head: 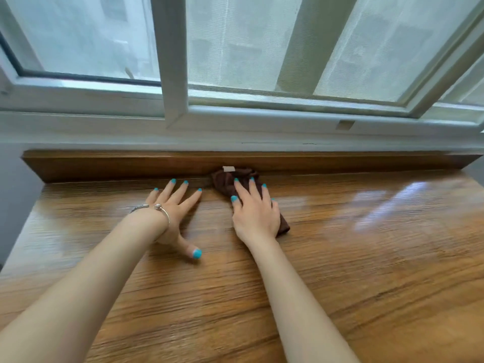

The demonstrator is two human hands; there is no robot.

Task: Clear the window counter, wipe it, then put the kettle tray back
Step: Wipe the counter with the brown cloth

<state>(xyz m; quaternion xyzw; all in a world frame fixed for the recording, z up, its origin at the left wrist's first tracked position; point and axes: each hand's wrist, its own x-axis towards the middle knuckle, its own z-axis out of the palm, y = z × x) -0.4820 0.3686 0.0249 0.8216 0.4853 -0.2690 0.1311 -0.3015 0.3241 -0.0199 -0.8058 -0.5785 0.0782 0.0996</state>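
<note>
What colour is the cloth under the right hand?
Dark brown cloth, with a small pale tag, pressed by the right hand; seen in the head view.

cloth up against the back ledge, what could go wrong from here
The brown cloth is bunched under the right hand, so it may skip the seam below the wooden ledge. The left hand rests flat on the glossy counter and may leave fresh smudges.

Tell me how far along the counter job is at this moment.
Clearing looks done: nothing but the cloth lies on the visible counter. Wiping is in hand: the right hand presses the brown cloth against the back ledge, the left hand flat beside it. The kettle tray is not in view, so returning it remains.
</note>
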